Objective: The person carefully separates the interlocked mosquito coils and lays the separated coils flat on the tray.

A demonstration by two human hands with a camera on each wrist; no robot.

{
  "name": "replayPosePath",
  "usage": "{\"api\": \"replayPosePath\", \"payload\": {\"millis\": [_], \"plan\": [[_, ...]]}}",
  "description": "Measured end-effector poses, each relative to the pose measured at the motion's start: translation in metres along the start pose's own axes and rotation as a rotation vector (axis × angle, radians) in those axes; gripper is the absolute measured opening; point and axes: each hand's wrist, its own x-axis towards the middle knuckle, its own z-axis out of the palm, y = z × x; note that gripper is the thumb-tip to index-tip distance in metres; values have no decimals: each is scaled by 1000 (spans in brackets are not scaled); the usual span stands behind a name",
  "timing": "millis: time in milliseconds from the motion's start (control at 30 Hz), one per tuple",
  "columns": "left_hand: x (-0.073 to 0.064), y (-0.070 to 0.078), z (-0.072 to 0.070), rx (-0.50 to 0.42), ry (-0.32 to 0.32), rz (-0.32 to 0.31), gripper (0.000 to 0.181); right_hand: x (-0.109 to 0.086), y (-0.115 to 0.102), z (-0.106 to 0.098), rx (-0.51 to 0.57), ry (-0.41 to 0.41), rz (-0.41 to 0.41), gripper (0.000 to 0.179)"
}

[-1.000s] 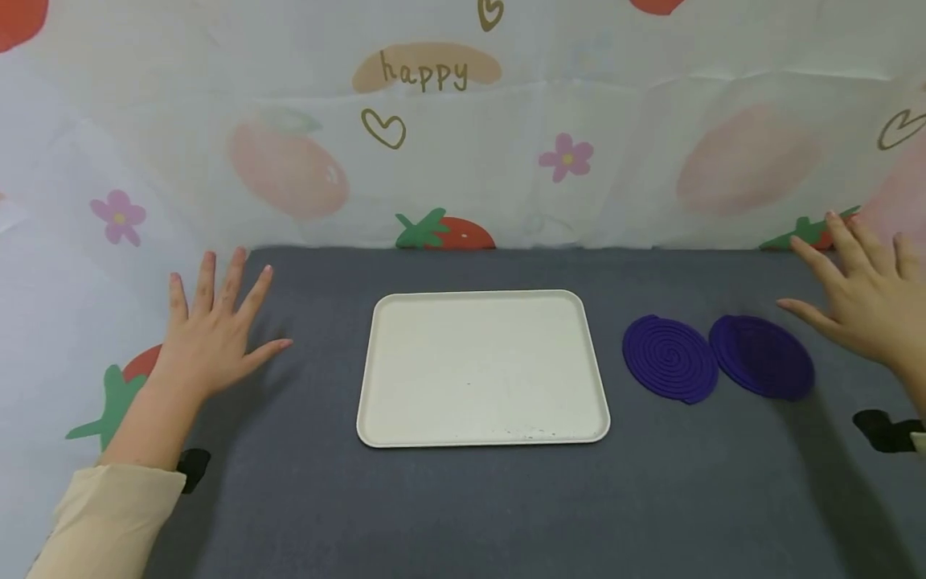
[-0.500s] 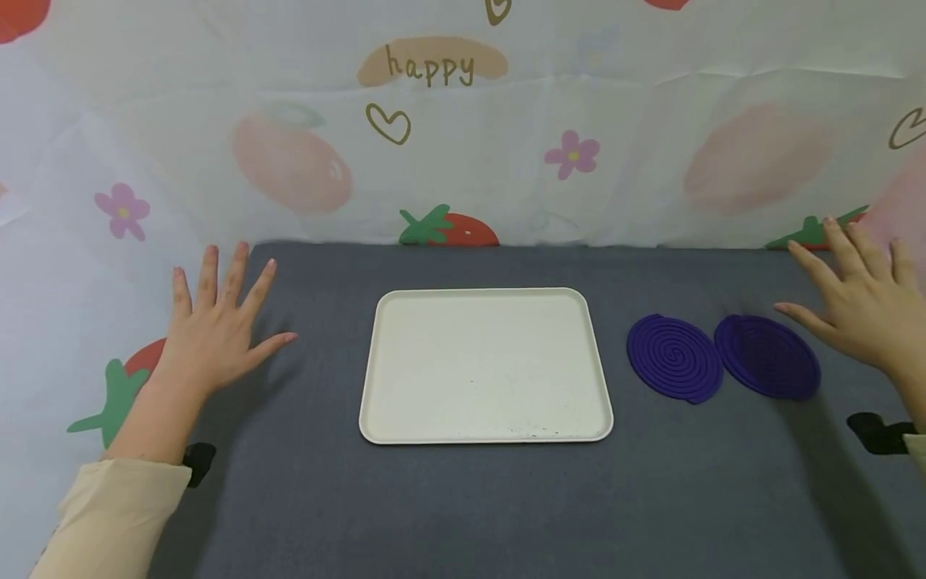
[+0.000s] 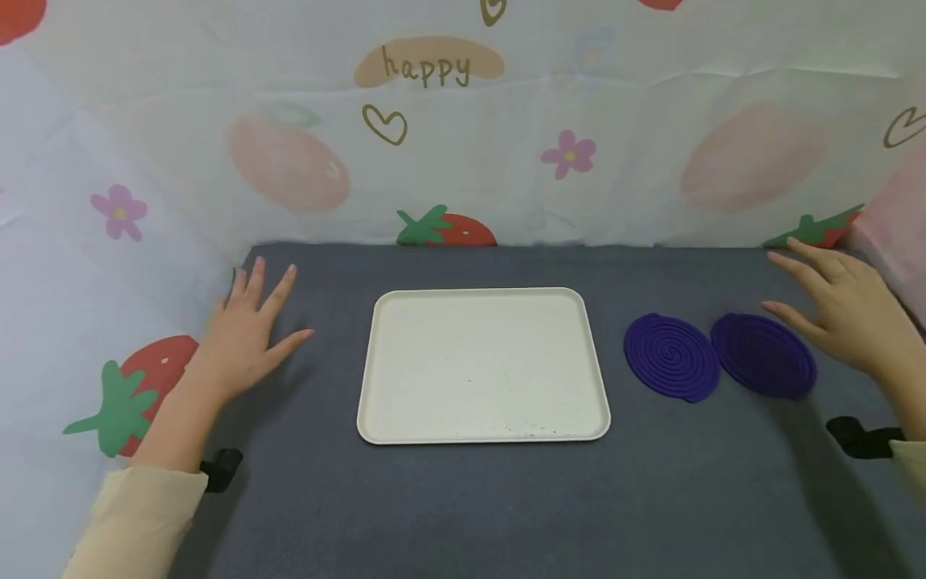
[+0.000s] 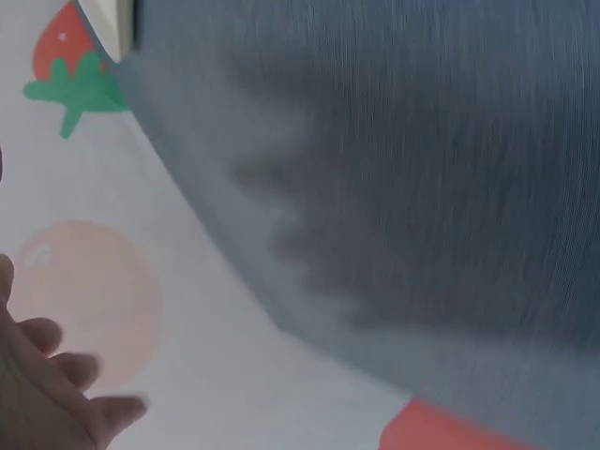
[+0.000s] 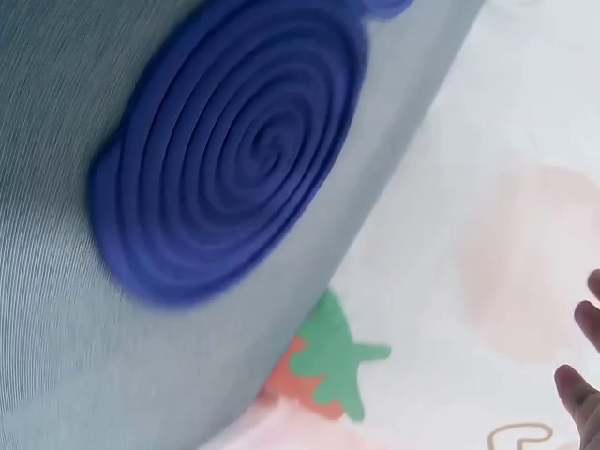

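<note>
Head view shows your left hand (image 3: 242, 342) to the left of the tray (image 3: 483, 366) and apart from it, fingers spread and holding nothing; it seems to hang above the grey cloth (image 3: 477, 507). Your right hand (image 3: 857, 310) is well to the right of the tray, fingers loosely spread, and has hold of nothing either. Just to the tray's right lies the inner mat (image 3: 671, 358), a flat purple coil; next out from the tray comes the outer mat (image 3: 764, 355), another flat purple coil, its edge touching the inner mat or nearly so, and nearest your right hand. Judging by this, you are at a ready stance, with neither the mats nor the tray gripped. Working the outer mat would call for lowering your right hand in toward the tray, then probably slipping a fingertip under the mat's thin edge, since it lies so flat on the cloth.
</note>
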Motion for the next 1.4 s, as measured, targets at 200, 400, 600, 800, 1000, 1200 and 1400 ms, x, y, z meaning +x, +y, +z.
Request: {"api": "replayPosePath", "payload": {"millis": [200,400,600,800,1000,1200,1400], "plan": [[-12,20,19,-297,39,-70,73,1,-21,8,182,-99,158,48],[-17,46,38,-571,119,-146,54,-2,-34,21,368,-156,204,44],[-19,67,50,-798,59,-170,59,-5,-42,36,445,-177,210,41],[-26,96,57,-903,20,-182,52,-6,-48,49,487,-226,257,41],[-35,127,66,-1031,-32,-162,41,-8,-53,54,509,-221,317,40],[-38,161,78,-1250,-124,-80,33,-5,-54,59,564,-279,400,43],[-38,208,94,-1466,-296,-38,33,-4,-49,64,695,-375,492,47]]}}
